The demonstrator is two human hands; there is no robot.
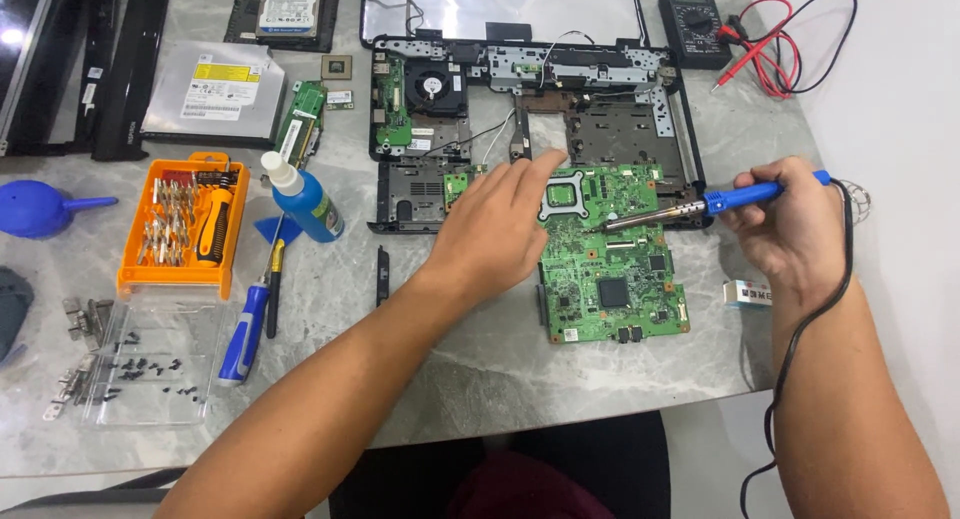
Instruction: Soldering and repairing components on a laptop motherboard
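A green circuit board (610,269) lies on the grey marble table, partly over the front of an opened black laptop base (530,119). My left hand (495,229) rests flat on the board's left edge, fingers pointing toward its square socket (563,197). My right hand (785,224) holds a blue-handled soldering iron (700,206); its metal tip points left and hovers over the board's upper middle. The iron's black cord (800,339) runs down along my right forearm.
An orange screwdriver-bit case (185,229), a blue bottle (305,199), a blue-handled screwdriver (245,329) and a clear tray of screws (150,364) sit at left. An optical drive (215,89), hard drive (290,9), multimeter (692,24) with leads lie at the back.
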